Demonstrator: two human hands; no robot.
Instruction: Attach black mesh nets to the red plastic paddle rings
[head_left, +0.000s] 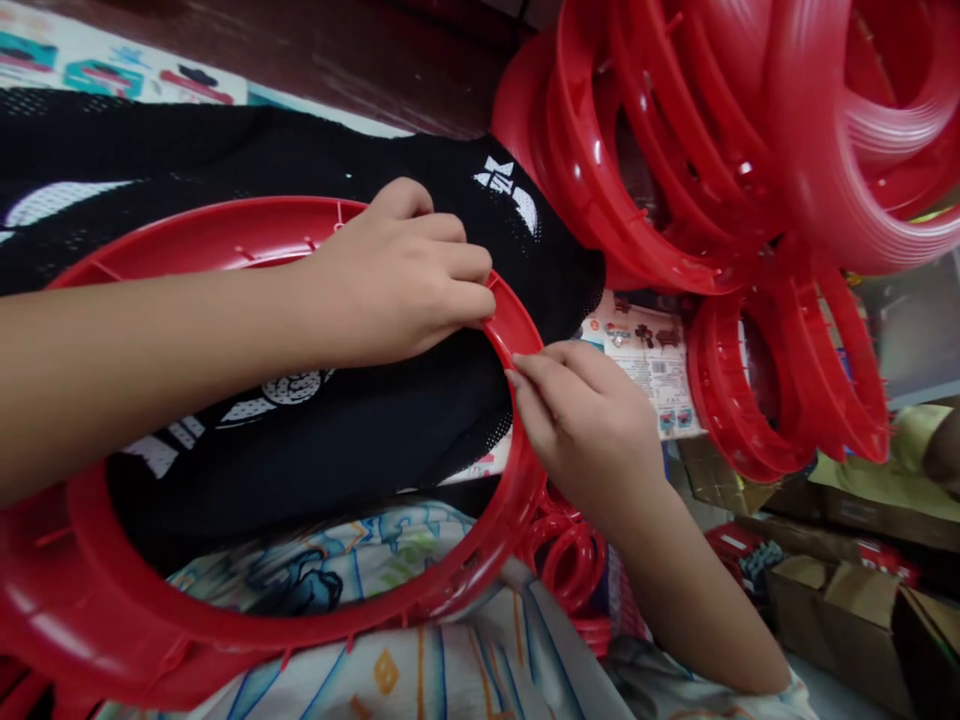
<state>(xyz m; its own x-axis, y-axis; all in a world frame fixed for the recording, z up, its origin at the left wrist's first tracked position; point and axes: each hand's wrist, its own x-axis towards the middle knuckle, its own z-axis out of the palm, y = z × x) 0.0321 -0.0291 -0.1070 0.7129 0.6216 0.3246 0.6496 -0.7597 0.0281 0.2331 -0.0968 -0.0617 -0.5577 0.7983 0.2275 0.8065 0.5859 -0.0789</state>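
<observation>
A large red plastic ring [300,630] with small pegs along its channel lies across a black cloth [360,450] with white prints and over a patterned garment on my lap. My left hand [405,275] reaches over the ring from the left, its fingers curled down onto the far right part of the rim. Just beside it, my right hand [592,420] pinches the rim's right side between thumb and fingers. Whether a small part sits between those fingertips is hidden.
Many similar red rings [660,150] are piled at the upper right, with smaller red rings [566,555] below my right wrist. A printed sheet [649,350] lies under the pile's edge. Cardboard boxes [832,610] stand at the lower right.
</observation>
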